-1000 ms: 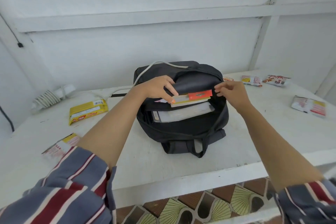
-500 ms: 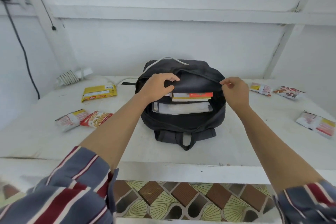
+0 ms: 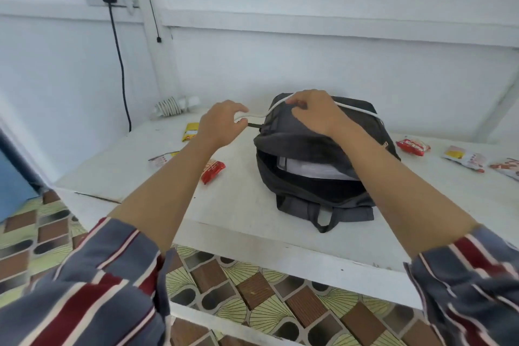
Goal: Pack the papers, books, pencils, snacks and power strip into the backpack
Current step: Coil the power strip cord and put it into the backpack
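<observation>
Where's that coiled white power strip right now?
In the head view the power strip lies at the table's far left corner against the wall, behind the yellow snack packet and left of the backpack.

The backpack (image 3: 309, 146) is dark grey, with white papers (image 3: 306, 168) inside and a white cord (image 3: 354, 108) across its top. The table (image 3: 238, 205) is white, bearing a red snack packet (image 3: 212, 170) and a yellow snack packet (image 3: 191, 131). The sleeve (image 3: 92, 298) is grey-blue with red and white stripes; the floor (image 3: 252, 292) shows brown blocks and yellow-green fans.

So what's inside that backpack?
White papers show through the backpack's open mouth. Its folded-over top and the right forearm cover the rest, so anything deeper is hidden. The left hand and right hand grip a white cord outside, on top.
</observation>
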